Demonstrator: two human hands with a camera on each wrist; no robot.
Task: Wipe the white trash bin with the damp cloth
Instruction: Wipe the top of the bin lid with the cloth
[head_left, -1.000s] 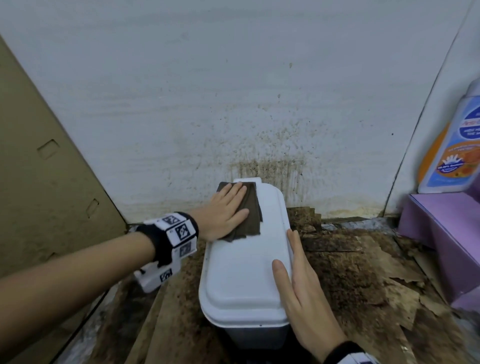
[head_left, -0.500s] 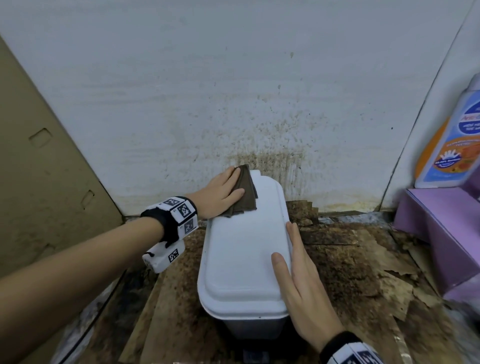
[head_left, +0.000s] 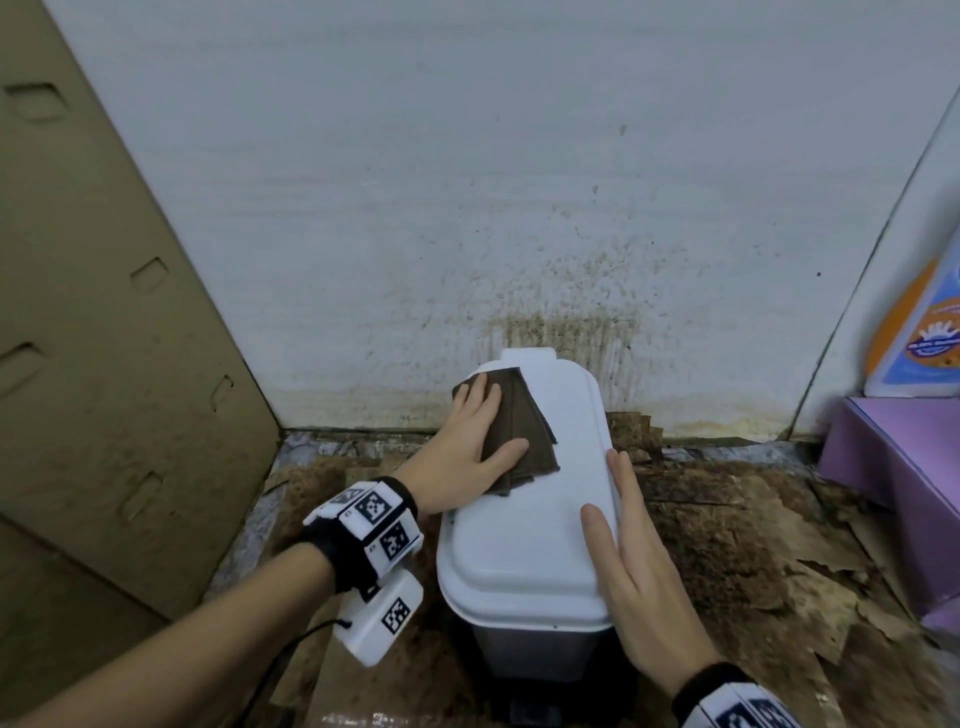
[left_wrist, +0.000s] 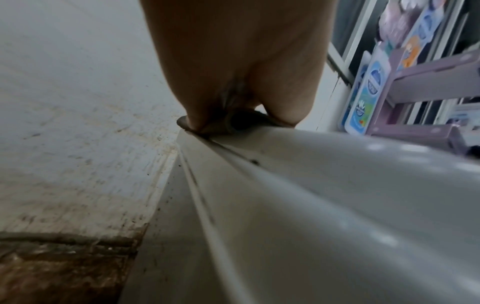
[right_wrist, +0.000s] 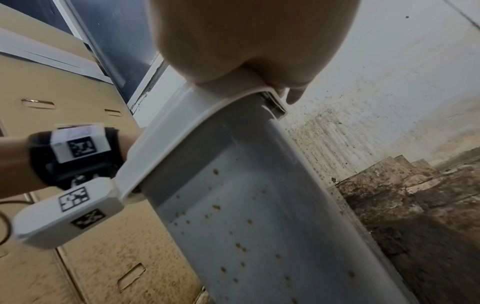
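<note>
White plastic: the trash bin (head_left: 524, 525) is standing on the floor (head_left: 727, 540) against the back wall (head_left: 467, 182), its lid closed and facing up; in the right wrist view its side wall (right_wrist: 259, 226) is showing small brownish specks
Cloth: the dark brown folded cloth (head_left: 524, 431) is lying flat on the far left part of the lid, its outer corner reaching the lid's left edge; in the left wrist view only a sliver of the cloth (left_wrist: 233, 123) is showing under the palm
Left hand: the left hand (head_left: 467, 441) is lying on the cloth with fingers straight and spread, pressing it down onto the lid; nothing is curling round the cloth
Right hand: the right hand (head_left: 639, 582) is resting flat along the lid's right edge, fingers straight and together, thumb on the lid top; in the right wrist view the fingertips (right_wrist: 296, 94) are hanging just over the lid's rim
Wall: brown spatter is running down the wall just behind the bin's far end
Floor: stained, peeling brown sheets are covering it to the right of the bin
Left side: a cardboard panel (head_left: 104, 312) is leaning along the left wall
Right edge: a purple shelf (head_left: 898, 467) is standing near the corner; a blue and orange bottle (head_left: 919, 322) is sitting on it
</note>
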